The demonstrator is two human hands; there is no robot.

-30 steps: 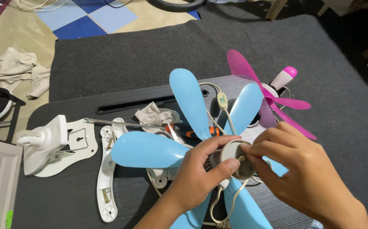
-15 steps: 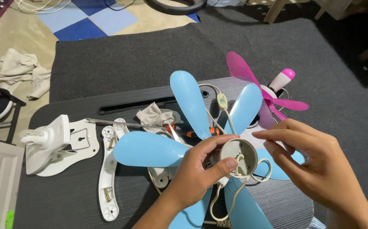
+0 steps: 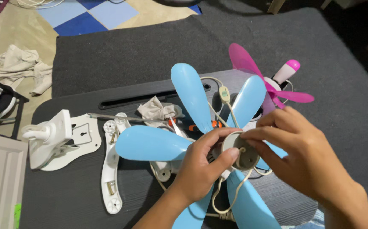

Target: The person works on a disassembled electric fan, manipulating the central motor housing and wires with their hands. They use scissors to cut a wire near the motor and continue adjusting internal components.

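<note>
Both hands, left hand (image 3: 201, 169) and right hand (image 3: 306, 157), grip the blue fan (image 3: 192, 95) hub, hiding it; pink fan (image 3: 251, 68) and white bracket (image 3: 54, 138) sit on the table (image 3: 65, 199).

A single head-worn view looks steeply down, close over the dark table (image 3: 65, 199).

Centre of dark wood-grain lap table (image 3: 65, 199): blue-bladed plastic fan (image 3: 184, 123), clasped between left hand (image 3: 201, 169) and right hand (image 3: 306, 157). Behind-right: pink-bladed small fan (image 3: 273, 89). Left: white plastic bracket (image 3: 52, 140). Between: long white plastic arm (image 3: 109, 169).
</note>
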